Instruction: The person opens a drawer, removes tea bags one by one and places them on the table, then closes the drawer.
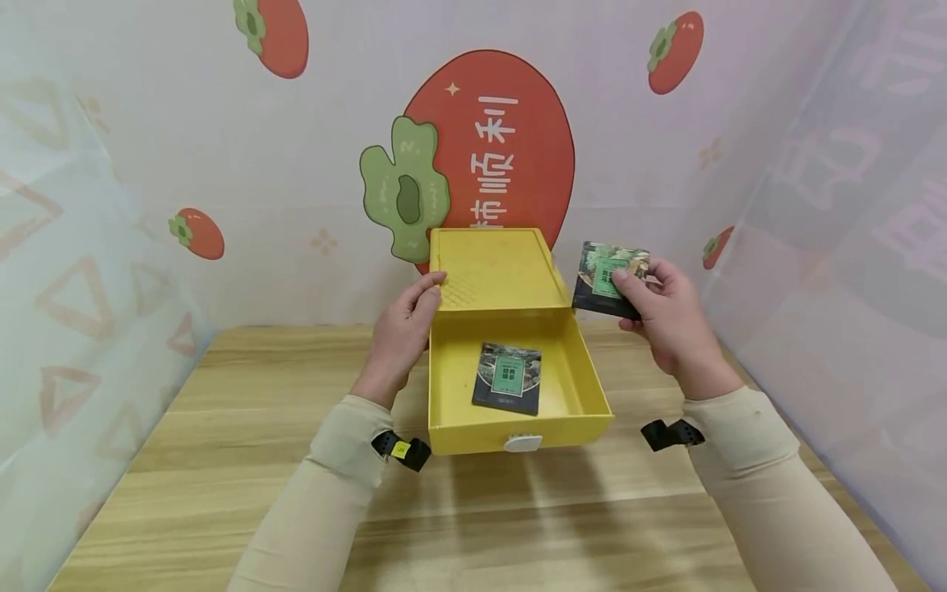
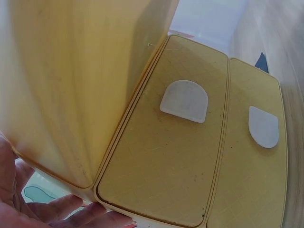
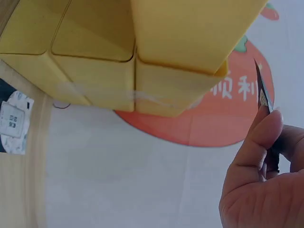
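Observation:
A yellow drawer cabinet [image 1: 491, 267] stands on the table with its top drawer [image 1: 521, 444] pulled out toward me. Inside that drawer lies a dark tea sachet [image 1: 507, 378] with a green label. My left hand [image 1: 399, 333] rests against the cabinet's left side, fingertips at the top edge; the left wrist view shows its fingers [image 2: 61, 206] extended along the side. To the right of the cabinet, my right hand [image 1: 666, 308] pinches a matching tea sachet [image 1: 599, 292] between thumb and fingers, raised near the cabinet top's right edge. The right wrist view shows this sachet edge-on.
Two lower drawers with white handles [image 2: 185, 101] are closed beneath the pulled-out one. Another dark and white packet [image 3: 16, 121] lies on the wooden table [image 1: 281, 460] beside the cabinet. A wall printed with persimmons [image 1: 510, 123] stands right behind, with sheets at both sides.

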`<state>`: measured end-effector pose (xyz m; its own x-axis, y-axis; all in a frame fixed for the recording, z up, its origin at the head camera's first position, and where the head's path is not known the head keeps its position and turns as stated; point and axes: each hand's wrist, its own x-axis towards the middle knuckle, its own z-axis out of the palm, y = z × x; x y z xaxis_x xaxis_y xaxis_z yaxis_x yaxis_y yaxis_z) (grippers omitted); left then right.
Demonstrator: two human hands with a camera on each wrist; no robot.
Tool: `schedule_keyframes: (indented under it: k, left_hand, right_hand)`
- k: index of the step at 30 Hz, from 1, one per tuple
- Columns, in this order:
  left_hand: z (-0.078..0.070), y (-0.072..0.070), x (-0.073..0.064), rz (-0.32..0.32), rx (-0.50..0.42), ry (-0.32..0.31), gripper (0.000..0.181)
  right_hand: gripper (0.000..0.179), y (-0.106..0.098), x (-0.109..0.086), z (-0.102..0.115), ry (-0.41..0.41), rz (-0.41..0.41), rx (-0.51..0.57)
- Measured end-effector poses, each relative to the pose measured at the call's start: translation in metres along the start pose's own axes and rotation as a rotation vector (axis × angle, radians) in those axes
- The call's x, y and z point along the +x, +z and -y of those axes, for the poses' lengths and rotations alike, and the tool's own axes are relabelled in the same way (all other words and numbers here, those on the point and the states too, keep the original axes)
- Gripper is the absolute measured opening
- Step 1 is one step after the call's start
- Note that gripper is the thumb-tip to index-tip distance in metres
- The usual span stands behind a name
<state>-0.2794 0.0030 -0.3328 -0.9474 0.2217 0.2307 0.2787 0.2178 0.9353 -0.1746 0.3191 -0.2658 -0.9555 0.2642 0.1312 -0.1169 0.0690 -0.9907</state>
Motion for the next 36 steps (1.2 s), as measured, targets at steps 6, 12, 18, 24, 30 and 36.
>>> schedule_keyframes:
  k: [6,12,18,24,30,36]
  left_hand:
    - [0.0,0.001,0.0,-0.001,-0.011,0.002,0.043]
    - [0.001,0.0,0.0,0.01,-0.011,0.004,0.044]
    - [0.002,-0.001,0.0,-0.002,0.015,-0.004,0.044]
    - [0.0,-0.002,0.0,-0.006,0.007,-0.002,0.044]
    - [0.0,-0.002,-0.001,0.004,-0.001,-0.016,0.044]
    - [0.0,-0.001,-0.001,0.005,0.013,-0.012,0.045]
  right_hand:
    - [0.038,-0.018,0.006,-0.015,0.044,-0.021,0.055]
    - [0.057,-0.029,0.015,-0.039,0.113,-0.066,-0.075]
    - [0.056,-0.032,0.023,-0.07,0.225,-0.118,-0.146]
    - [0.051,-0.038,0.023,-0.095,0.329,-0.178,-0.18]
    - [0.056,-0.044,0.024,-0.123,0.382,-0.211,-0.13]
    - [0.059,-0.049,0.023,-0.136,0.404,-0.223,-0.119]
